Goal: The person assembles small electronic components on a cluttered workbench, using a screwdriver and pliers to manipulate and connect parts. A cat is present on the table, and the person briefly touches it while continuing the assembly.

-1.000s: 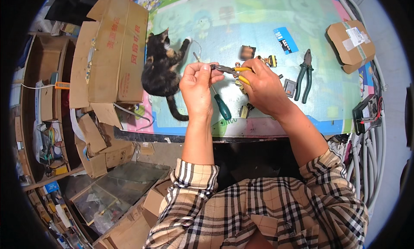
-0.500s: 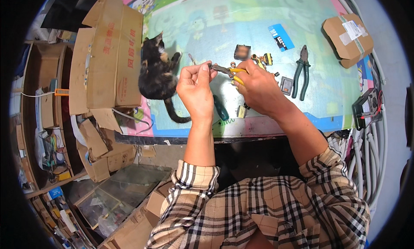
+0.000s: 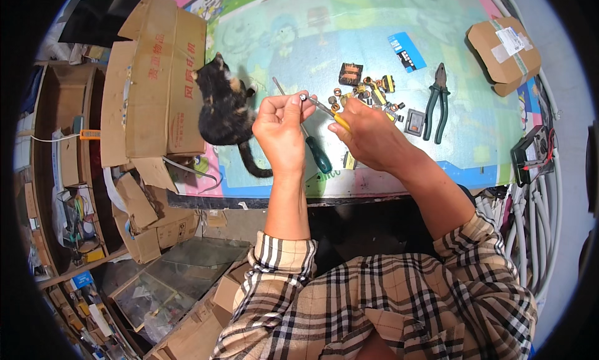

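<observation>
My left hand (image 3: 280,126) is closed, pinching a small dark round part (image 3: 304,98) with a pale spot between thumb and fingers. My right hand (image 3: 374,132) grips small pliers with yellow handles (image 3: 340,120), whose narrow metal jaws point at that part; whether they touch it I cannot tell. Just beyond my right hand lies a pile of small electronic parts (image 3: 378,95), copper coils and yellow-wrapped pieces among them. A dark block with copper windings (image 3: 350,73) sits behind the pile. Below my left fingers lies a screwdriver with a green handle (image 3: 319,155).
A black and brown cat (image 3: 226,107) sits left of my hands, beside a tall cardboard box (image 3: 165,79). Green-handled pliers (image 3: 435,107) and a small grey square piece (image 3: 414,121) lie to the right. Farther out are a blue card (image 3: 407,52), a small carton (image 3: 504,57) and a black meter (image 3: 529,154).
The pliers have turned in my right hand, their jaws now seen edge-on and slightly lower. My left hand has shifted a little left. The cat's head has turned toward the box.
</observation>
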`<state>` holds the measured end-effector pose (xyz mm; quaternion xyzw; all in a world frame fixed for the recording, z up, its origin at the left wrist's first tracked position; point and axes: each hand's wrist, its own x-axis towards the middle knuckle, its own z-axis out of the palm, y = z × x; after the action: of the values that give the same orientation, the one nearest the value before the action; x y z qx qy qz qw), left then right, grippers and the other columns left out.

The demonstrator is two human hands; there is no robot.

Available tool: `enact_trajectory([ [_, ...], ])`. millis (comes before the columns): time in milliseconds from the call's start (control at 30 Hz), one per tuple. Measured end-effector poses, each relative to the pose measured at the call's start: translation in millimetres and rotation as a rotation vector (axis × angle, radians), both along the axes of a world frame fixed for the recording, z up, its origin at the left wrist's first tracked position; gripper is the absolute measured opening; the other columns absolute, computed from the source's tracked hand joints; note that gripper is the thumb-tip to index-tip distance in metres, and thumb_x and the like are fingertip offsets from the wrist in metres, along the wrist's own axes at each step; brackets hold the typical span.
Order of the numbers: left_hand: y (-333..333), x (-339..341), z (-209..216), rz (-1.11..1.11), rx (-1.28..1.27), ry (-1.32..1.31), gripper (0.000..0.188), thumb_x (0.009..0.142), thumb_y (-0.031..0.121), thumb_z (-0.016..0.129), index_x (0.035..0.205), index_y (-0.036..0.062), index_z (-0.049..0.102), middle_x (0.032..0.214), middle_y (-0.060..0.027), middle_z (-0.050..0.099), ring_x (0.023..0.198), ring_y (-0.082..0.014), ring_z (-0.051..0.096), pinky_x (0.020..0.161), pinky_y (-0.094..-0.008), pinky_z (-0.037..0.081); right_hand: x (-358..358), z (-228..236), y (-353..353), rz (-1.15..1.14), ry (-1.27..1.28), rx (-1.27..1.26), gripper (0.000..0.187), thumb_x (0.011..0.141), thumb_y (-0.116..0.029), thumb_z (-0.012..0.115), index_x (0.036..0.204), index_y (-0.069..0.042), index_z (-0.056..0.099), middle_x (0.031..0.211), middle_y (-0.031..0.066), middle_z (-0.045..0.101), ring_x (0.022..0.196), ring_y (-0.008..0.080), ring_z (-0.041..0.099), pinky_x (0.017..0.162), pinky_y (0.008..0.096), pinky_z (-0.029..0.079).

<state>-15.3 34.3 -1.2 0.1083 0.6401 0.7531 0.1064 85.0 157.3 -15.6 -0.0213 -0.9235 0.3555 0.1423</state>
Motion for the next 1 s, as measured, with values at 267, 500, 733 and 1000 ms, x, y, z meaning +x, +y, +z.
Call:
enact_trajectory([
  [267,-3.4,-4.6,4.7,-0.037,0.045,-0.091,0.009,0.091,0.002,0.058,0.092,-0.0060,0.055,0.095,-0.0201,0.066,0.081,-0.0224,0.067,0.074,-0.0321,0.058,-1.8,3.6,0.4,0.023,0.054,-0.292,0.030,0.093,-0.021,0.055,0.073,0.003,0.056,0.071,0.0184,0.053,0.066,0.0359,0.056,0.064,0.0447,0.046],
  [500,-4.8,-4.9,0.6,-0.092,-0.093,0.041,0.016,0.090,0.000,0.060,0.103,-0.0084,0.061,0.095,-0.0154,0.067,0.083,-0.0187,0.066,0.076,-0.0297,0.057,-3.7,4.0,1.3,0.018,0.121,-0.246,0.032,0.091,-0.023,0.058,0.071,0.002,0.056,0.068,0.0187,0.053,0.064,0.0365,0.055,0.063,0.0448,0.045],
  [733,-7.9,-6.4,3.0,-0.129,-0.166,0.125,0.012,0.088,-0.003,0.061,0.099,-0.0077,0.063,0.091,-0.0122,0.067,0.081,-0.0143,0.064,0.077,-0.0282,0.056,0.7,-2.0,3.4,-0.037,0.116,-0.123,0.027,0.087,-0.021,0.063,0.077,0.003,0.057,0.078,0.0185,0.055,0.068,0.0363,0.059,0.061,0.0449,0.048],
  [1000,-7.8,-1.8,4.9,-0.083,-0.415,0.280,0.012,0.087,-0.003,0.062,0.098,-0.0043,0.066,0.085,-0.0063,0.067,0.078,-0.0106,0.063,0.073,-0.0239,0.052,-0.1,-11.7,7.1,-0.043,0.110,0.010,0.023,0.087,-0.018,0.063,0.084,0.003,0.055,0.087,0.0162,0.053,0.067,0.0356,0.060,0.060,0.0434,0.050],
])
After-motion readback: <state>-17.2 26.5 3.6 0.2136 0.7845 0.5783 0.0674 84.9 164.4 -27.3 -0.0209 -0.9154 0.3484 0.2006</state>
